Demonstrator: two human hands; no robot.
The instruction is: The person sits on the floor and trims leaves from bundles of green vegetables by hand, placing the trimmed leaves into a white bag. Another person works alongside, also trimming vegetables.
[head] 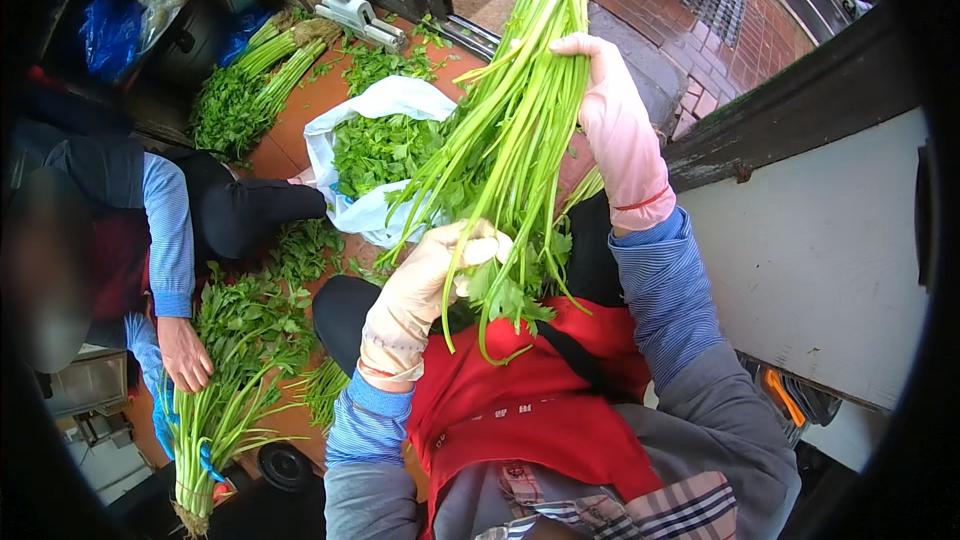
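A large bunch of leafy celery [525,112] is held up before me, roots at the top and leafy ends hanging down. A red band ties it near the roots. My right hand [619,127], in a pink glove, grips the stalks from the right side, thumb across the front. Lower down, my left hand [427,285], in a cream glove, has its fingers closed around some celery leaves [514,285] and thin stems at the hanging end. Several thin stalks droop past its fingers, over my red apron [525,405].
A white plastic bag [337,127] of leaves stands on the tiled floor [289,131]. More celery bunches [259,75] lie behind it. At left, a co-worker's hand [184,356] touches another banded celery bunch [217,420]. A white panel [810,255] stands at my right.
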